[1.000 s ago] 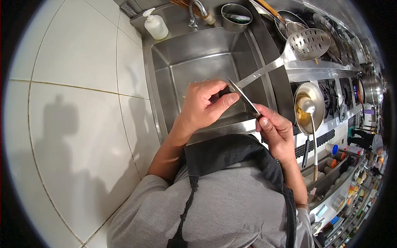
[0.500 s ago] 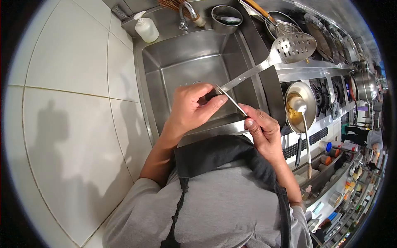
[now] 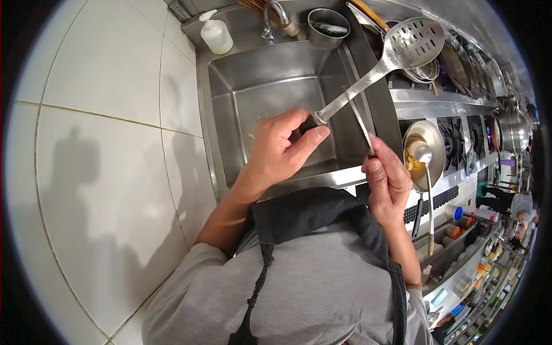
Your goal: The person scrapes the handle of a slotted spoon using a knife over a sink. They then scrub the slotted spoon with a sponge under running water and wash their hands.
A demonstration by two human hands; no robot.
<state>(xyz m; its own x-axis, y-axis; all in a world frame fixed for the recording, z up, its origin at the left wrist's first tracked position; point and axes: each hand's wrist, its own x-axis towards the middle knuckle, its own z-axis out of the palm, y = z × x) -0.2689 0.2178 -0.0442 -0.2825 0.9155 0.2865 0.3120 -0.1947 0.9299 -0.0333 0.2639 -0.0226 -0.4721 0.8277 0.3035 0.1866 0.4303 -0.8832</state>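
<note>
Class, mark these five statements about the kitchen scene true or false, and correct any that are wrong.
1. The left hand grips the dark handle of a large slotted metal spoon. True.
2. The right hand holds nothing. False: the right hand holds a slim, straight metal tool.
3. A curved chrome tap stands between a white plastic pump bottle and a round steel container. True.
4. The round, shiny metal pan is bare inside. False: the pan holds yellowish food and the bowl of a long-handled metal ladle.
5. The person wears a black apron over a grey top. True.
</note>
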